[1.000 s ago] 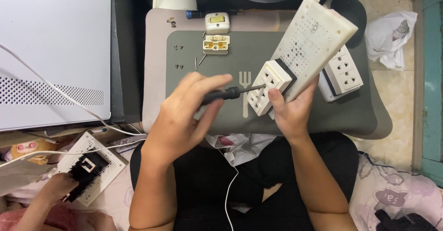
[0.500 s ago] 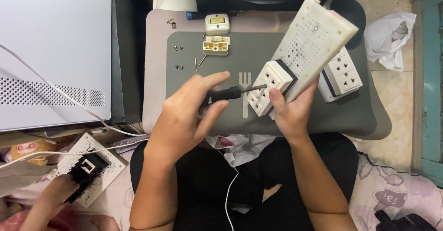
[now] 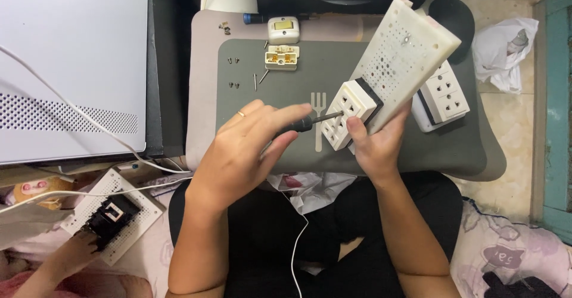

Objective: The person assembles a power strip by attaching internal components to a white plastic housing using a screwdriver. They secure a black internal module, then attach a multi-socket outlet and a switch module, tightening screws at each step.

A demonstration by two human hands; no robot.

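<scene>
Starting at the far left, another person's hand rests on a white perforated board with a black part mounted on it, low beside the seated person's knee. Above it stands a large white perforated case. On the grey lap tray lie several loose screws and a small cream socket insert. The left hand has its fingers curled tight around a black-handled screwdriver, the shaft pointing right into the white socket block. That block sits at the lower end of a long white perforated panel, tilted above the tray. The right hand grips the panel from below, thumb pressed on the block. Another socket block lies just behind.
</scene>
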